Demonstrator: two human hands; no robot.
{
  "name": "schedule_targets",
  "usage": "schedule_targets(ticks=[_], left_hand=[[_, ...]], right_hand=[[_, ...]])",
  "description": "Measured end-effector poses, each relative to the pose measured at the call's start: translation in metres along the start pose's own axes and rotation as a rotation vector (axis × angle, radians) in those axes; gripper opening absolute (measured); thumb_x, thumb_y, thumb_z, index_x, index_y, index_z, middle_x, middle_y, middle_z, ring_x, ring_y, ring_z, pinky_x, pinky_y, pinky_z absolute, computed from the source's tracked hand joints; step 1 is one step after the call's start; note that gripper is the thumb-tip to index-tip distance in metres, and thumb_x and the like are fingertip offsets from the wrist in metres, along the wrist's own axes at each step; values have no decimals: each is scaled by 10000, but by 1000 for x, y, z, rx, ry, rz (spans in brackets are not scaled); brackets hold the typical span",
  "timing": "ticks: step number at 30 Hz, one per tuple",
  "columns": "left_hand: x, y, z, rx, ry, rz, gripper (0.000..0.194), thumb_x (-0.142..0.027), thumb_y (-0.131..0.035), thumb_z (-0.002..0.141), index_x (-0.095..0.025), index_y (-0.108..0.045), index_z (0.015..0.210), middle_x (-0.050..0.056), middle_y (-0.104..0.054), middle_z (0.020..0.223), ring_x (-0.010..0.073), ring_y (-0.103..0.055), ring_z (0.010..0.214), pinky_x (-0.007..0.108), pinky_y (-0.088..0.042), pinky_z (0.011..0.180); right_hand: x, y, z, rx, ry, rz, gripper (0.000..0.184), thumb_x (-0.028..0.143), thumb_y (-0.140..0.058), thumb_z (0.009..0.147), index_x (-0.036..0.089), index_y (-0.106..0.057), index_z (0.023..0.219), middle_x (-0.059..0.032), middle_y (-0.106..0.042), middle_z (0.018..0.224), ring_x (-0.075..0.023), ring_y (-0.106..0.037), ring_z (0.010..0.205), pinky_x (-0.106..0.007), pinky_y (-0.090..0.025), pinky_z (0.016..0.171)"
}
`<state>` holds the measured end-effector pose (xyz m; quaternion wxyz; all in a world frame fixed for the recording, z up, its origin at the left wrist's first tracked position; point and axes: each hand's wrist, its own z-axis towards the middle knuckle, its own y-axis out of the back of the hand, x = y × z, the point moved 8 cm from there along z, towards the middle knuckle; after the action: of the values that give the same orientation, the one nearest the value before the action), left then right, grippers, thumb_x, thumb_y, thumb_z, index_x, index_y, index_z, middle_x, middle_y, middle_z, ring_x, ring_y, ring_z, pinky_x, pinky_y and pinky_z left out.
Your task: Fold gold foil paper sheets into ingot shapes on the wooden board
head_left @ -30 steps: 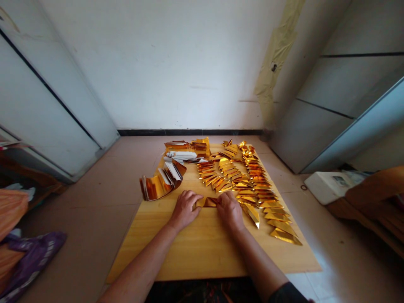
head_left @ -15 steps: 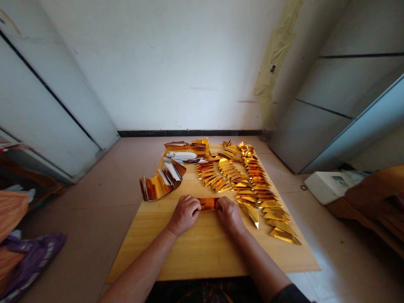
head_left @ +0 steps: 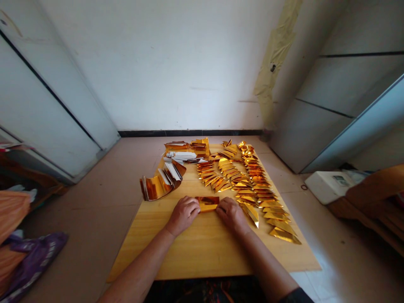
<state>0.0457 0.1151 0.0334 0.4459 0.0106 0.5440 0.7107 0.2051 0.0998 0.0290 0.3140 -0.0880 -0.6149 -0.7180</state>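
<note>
Between my hands a small sheet of gold foil paper (head_left: 208, 203) lies on the wooden board, with a crease across its length. My left hand (head_left: 183, 212) grips its left end, fingers curled, while my right hand (head_left: 232, 212) holds the right end the same way. Fingertips and thumbs are partly hidden. Right of my hands, rows of folded gold paper pieces (head_left: 263, 191) with pointed ends overlap each other. A curved stack of gold foil sheets (head_left: 156, 187) with white backs rests beyond my left hand.
The wooden board (head_left: 189, 256) sits low over a tiled floor. Behind it, more foil sheets (head_left: 198, 147) lie near the wall. A purple bag (head_left: 34, 261) is on the left, and a white box (head_left: 328, 187) on the right. Grey cabinets flank both sides.
The foil paper between my hands shows a taller face now, with a bright lower strip. Both hands have shifted slightly, and their grip on its ends continues.
</note>
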Motion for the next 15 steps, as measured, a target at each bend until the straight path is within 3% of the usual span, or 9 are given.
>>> schedule_targets(ticks=[5,15], left_hand=[[4,-1,-1,9,-1,-37,93,-235,-565,832,-193,-643,804,39,-663,872,168,-571,847,304,-455,781],[13,-7,1,-56,106,-55,181,-179,-523,858,-197,-688,929,41,-690,855,165,-595,831,292,-464,755]], right_hand=[[-2,-4,6,44,-102,-123,219,183,-513,884,162,-621,696,-28,-587,767,-124,-530,745,-205,-369,691],[-7,-9,15,122,-244,-322,203,234,-463,904,171,-635,817,-53,-623,851,-139,-576,753,-220,-364,644]])
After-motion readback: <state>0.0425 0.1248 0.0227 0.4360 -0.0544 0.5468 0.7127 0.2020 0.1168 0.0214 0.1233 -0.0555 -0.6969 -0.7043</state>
